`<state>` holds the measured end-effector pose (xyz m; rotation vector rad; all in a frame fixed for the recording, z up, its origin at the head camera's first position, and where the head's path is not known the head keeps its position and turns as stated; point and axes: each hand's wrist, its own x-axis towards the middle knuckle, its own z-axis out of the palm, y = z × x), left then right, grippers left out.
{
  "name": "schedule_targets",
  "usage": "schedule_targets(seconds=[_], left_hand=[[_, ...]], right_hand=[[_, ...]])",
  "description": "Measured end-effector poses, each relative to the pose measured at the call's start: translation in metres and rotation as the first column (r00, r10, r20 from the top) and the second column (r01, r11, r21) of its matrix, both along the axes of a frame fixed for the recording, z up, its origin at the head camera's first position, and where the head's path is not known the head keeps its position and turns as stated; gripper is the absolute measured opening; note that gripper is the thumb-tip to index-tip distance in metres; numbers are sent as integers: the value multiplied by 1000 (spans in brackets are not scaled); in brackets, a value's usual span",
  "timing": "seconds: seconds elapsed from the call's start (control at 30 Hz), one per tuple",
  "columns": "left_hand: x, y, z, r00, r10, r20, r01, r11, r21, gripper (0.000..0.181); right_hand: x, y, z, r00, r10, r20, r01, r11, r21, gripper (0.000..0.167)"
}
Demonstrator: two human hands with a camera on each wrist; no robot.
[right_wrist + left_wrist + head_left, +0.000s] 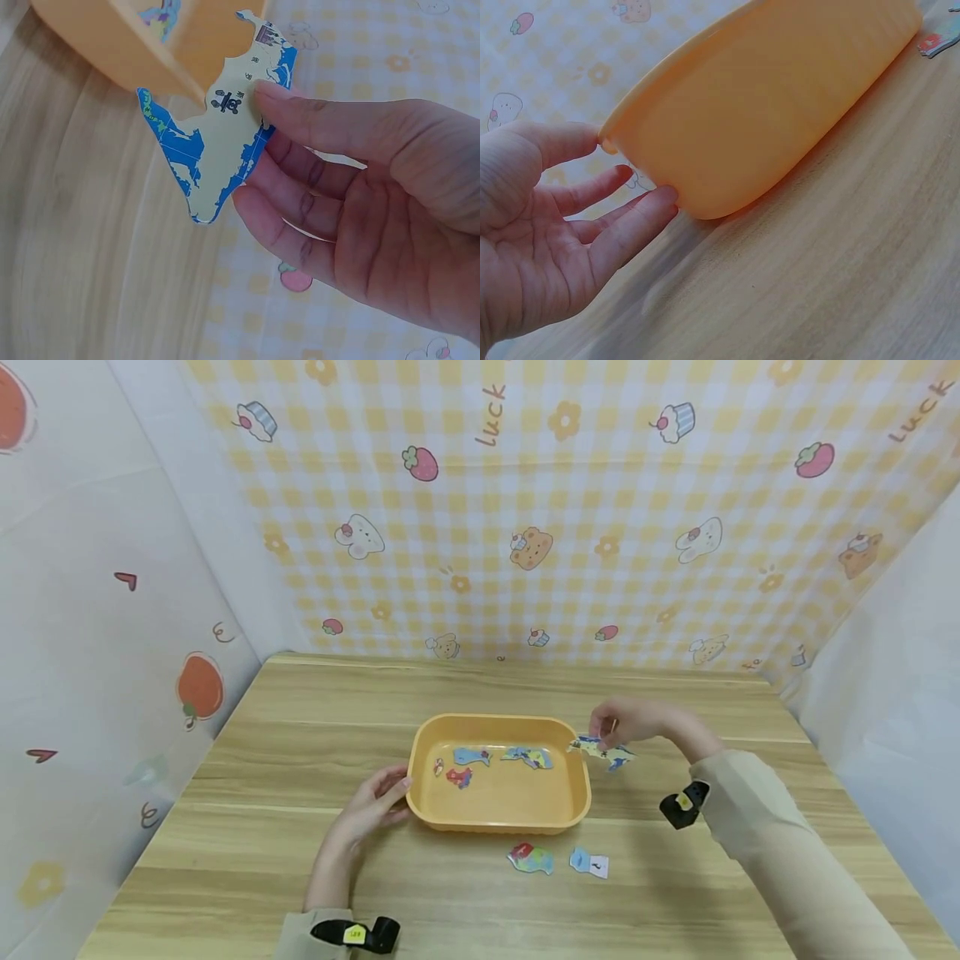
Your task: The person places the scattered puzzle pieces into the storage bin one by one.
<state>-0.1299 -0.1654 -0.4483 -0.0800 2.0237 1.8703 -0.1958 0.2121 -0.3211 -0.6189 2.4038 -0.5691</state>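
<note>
My left hand holds the left end of a yellow plastic tray, thumb at the rim and fingertips against the outer wall. Beside the tray's right end, my right hand pinches a flat map-like puzzle piece between thumb and fingers. This piece is pale yellow with blue edges and small dark print. Its tip overlaps the tray's right rim in the head view. Inside the tray lie a blue piece, a blue-and-yellow piece, a red-and-blue piece and a tiny piece.
In front of the tray, a red-and-green piece and a blue-and-white piece lie on the wooden table. A checked cloth hangs behind the table, with pale cloth at both sides.
</note>
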Motion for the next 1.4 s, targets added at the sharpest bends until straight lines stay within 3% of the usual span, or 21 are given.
schedule_targets(seconds=[0.33,0.77,1.13,1.4], left_hand=[[-2,0,-2,1000,-3,-4,3,1000,23,48],[0,-1,-1,1000,-9,-14,10,1000,17,51],[0,0,0,1000,7,-6,-7,1000,13,49],[0,0,-2,1000,10,-6,-10,1000,30,49]], right_hand=[[-10,-30,-3,1000,24,11,-24,999,48,7],[-23,-61,-18,997,76,29,-78,995,56,4],[-26,-88,-32,996,48,69,-54,994,95,8],[-29,-106,-46,988,155,31,-157,975,157,7]])
